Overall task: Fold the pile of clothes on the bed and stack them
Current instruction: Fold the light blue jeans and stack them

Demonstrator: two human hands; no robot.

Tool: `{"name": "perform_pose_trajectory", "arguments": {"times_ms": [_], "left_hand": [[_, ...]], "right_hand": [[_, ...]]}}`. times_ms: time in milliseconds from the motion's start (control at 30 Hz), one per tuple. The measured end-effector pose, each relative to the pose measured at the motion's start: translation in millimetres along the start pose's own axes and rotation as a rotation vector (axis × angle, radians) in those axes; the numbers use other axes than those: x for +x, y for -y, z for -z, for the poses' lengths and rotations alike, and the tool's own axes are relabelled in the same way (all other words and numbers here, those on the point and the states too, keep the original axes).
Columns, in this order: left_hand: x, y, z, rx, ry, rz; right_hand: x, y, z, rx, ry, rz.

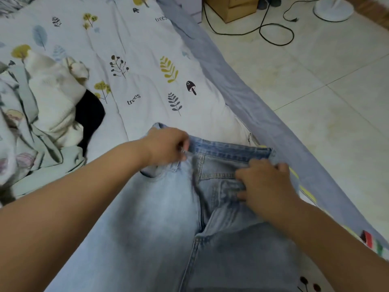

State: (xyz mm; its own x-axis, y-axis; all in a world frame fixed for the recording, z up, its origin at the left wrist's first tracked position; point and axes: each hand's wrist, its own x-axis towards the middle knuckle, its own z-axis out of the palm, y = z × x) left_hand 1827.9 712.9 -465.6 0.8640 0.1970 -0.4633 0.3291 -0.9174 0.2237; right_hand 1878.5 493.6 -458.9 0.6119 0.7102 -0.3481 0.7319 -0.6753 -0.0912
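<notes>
Jeans [160, 224] lie flat on bed [147, 85], waistband away, likely for squaring up before folding. Left hand [168, 147] grip pinches waistband; right hand [265, 184] grip curls on fly area. Unfolded pile [48, 102] sits well left.

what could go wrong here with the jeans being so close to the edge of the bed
The jeans lie near the bed edge, with the right hand gripping the waistband on that side; a fold swung outward might slide denim off onto the floor. The left hand pinches only the waistband corner, so the fabric could bunch and fold crooked. The unfolded pile sits close by and may crowd a finished stack.
</notes>
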Motion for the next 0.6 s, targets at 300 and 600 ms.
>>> {"name": "perform_pose_trajectory", "arguments": {"times_ms": [300, 600], "left_hand": [[6, 6, -58, 0.049, -0.243, 0.047], [13, 4, -65, -0.084, -0.651, 0.021]], "right_hand": [[21, -2, -17, 0.309, -0.164, -0.037], [61, 19, -18, 0.617, -0.492, -0.004]]}}
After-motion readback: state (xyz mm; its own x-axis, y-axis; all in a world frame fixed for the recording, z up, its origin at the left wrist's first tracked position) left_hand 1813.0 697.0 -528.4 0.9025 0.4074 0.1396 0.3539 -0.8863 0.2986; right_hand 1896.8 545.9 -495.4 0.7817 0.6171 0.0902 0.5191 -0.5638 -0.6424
